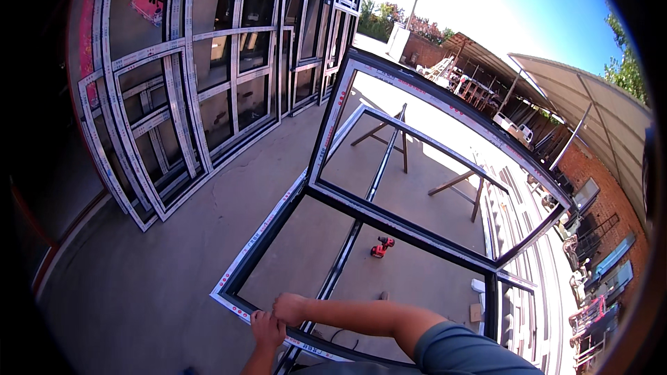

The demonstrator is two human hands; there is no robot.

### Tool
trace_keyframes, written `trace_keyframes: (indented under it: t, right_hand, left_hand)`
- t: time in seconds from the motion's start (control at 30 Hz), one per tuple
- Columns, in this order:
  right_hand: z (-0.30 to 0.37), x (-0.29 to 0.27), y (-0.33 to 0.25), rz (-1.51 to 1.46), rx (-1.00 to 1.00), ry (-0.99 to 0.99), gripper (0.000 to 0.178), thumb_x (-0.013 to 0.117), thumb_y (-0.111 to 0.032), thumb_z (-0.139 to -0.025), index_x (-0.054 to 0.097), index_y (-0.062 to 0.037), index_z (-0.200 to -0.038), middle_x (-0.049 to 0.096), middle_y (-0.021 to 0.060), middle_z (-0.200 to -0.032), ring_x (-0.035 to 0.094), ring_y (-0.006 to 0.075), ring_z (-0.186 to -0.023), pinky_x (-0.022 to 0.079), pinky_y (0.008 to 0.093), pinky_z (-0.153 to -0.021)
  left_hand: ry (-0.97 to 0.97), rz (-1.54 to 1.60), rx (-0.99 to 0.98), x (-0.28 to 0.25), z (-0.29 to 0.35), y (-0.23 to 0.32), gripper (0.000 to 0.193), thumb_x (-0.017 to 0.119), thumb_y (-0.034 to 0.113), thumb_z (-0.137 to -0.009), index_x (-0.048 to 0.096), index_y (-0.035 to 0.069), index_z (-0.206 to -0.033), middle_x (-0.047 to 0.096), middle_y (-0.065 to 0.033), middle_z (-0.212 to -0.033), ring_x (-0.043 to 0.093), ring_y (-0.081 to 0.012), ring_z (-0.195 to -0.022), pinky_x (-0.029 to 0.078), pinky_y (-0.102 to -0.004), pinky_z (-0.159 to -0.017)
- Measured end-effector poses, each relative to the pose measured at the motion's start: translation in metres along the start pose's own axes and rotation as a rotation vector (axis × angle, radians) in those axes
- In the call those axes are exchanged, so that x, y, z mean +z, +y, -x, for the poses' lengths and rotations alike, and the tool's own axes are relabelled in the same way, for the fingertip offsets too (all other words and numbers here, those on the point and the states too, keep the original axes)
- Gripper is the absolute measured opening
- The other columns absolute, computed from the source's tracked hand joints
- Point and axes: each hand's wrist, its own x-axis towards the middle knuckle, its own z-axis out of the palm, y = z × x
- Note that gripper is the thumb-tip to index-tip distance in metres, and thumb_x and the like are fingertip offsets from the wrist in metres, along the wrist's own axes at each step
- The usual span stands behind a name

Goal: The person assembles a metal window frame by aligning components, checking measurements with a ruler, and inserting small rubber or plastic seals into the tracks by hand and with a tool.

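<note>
A dark window frame (258,242) with printed protective film lies flat in front of me. A hinged sash (410,219) is swung up from it and stands tilted at the far side. At the frame's near edge, close to its left corner, my left hand (268,328) is closed with its fingers curled. My right hand (290,309) is closed right beside it, the two nearly touching, with my right forearm reaching across the frame. Whatever the fingers hold is hidden. Beneath the frame runs a long metal rail (340,260).
A red cordless drill (381,246) stands on the concrete below the frame opening. Sawhorse legs (404,149) show beyond. Finished window frames (191,62) lean against the wall at left. Long profiles (549,292) lie along the right, near a brick wall (590,167) and clutter.
</note>
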Motion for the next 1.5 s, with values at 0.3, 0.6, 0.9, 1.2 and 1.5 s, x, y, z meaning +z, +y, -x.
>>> trace_keyframes:
  t: [0.3,0.6,0.9,1.2,1.5]
  right_hand:
    - [0.009,-0.07,-0.003,0.097,0.156,0.025,0.019,0.069,-0.022,-0.081,0.078,-0.0062,-0.086,0.077,0.0172,-0.093,0.074,0.0375,-0.093,0.059,0.0483,-0.079]
    - [0.069,-0.04,-0.025,-0.112,0.107,0.379,0.018,0.071,-0.02,-0.09,0.074,-0.0032,-0.095,0.07,0.0142,-0.096,0.071,0.0369,-0.092,0.059,0.0476,-0.08]
    - [0.169,-0.007,-0.106,-0.951,0.184,0.456,0.075,0.082,-0.039,-0.094,0.053,-0.0035,-0.153,0.055,0.0202,-0.142,0.061,0.0303,-0.126,0.053,0.0405,-0.104]
    - [0.233,0.089,-0.168,-1.469,0.229,0.223,0.029,0.063,-0.013,-0.108,0.065,0.0028,-0.133,0.071,0.0061,-0.089,0.065,0.0121,-0.082,0.054,0.0284,-0.079]
    - [0.273,0.133,-0.206,-1.525,0.244,-0.046,0.023,0.061,-0.014,-0.108,0.068,0.003,-0.122,0.064,0.0063,-0.076,0.059,0.0154,-0.066,0.047,0.0297,-0.065]
  left_hand:
    - [-0.079,-0.028,0.008,-0.013,-0.003,0.0,0.024,0.055,0.027,-0.101,0.07,0.008,-0.102,0.069,-0.0142,-0.097,0.063,-0.0345,-0.102,0.039,-0.0531,-0.108]
    - [0.006,0.272,-0.025,-0.035,0.005,0.035,0.02,0.057,0.021,-0.104,0.07,0.005,-0.106,0.07,-0.0144,-0.098,0.065,-0.036,-0.099,0.049,-0.0485,-0.1]
    - [-0.12,0.472,-0.289,-0.045,0.117,0.077,0.027,0.061,0.021,-0.104,0.073,0.01,-0.126,0.076,-0.0175,-0.107,0.072,-0.0414,-0.099,0.057,-0.0493,-0.087]
    - [-0.115,0.411,-0.301,-0.065,0.225,0.169,0.026,0.061,0.025,-0.105,0.072,0.015,-0.127,0.074,-0.012,-0.103,0.07,-0.035,-0.097,0.055,-0.0469,-0.085]
    - [0.11,0.258,-0.705,-0.066,0.383,0.23,0.026,0.064,0.028,-0.105,0.074,0.011,-0.122,0.072,-0.0127,-0.101,0.069,-0.0339,-0.095,0.055,-0.0446,-0.085]
